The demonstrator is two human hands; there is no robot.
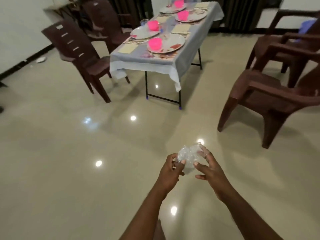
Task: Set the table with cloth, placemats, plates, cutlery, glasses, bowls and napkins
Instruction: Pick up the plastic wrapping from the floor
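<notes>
The bench point(147, 58) stood well ahead of you, far from your hands, draped in a pale cloth point(166, 66) that hung over its near edge and corners. Four round plates lay on it in two rows; the nearest plate point(170, 43) carried a pink bowl point(155, 44) on its left part, and the plate to its left point(143, 32) held another pink bowl point(153, 25). Two more plates with pink bowls sat at the far end. Pale yellow napkins lay beside the settings, one at the near left corner point(127, 48) and one to the right of centre point(181, 29). Cutlery near the plates was too blurred to tell apart.

Close to you, over the glossy tiled floor point(69, 153), both your hands held a crumpled piece of clear plastic point(187, 157). Your left hand point(170, 172) had its grip narrow, thumb and fingers pinching the plastic's left side. Your right hand point(210, 168) pinched the right side with thumb and forefinger, its other fingers spread loosely.

A dark brown chair point(81, 54) stood to the left of the bench, with another behind it. Brown armchairs point(266, 97) stood well apart on the right.
</notes>
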